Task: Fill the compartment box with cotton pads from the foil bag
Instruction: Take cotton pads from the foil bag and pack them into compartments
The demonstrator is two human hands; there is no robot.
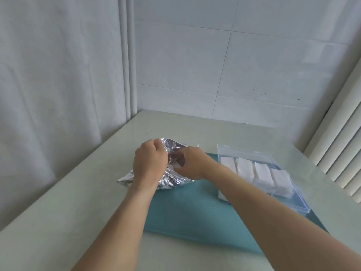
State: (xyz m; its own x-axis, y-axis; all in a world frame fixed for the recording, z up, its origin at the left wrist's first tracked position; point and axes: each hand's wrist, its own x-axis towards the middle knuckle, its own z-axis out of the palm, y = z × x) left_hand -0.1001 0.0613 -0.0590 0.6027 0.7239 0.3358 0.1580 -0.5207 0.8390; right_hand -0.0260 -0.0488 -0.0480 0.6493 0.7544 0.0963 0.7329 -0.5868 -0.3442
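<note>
Left hand (149, 161) clamps foil bag (173, 179) rim; right hand (192, 163) pinches pale pad inside mouth. Pads light, soft: pinch edge gently.

I sit at a pale table (82, 192) with a blue-green mat (195, 212) on it. A white curtain (58, 75) hangs on my left. The wall (224, 65) ahead has big white tiles. White blinds (340, 153) are on my right. The light is soft.
</note>
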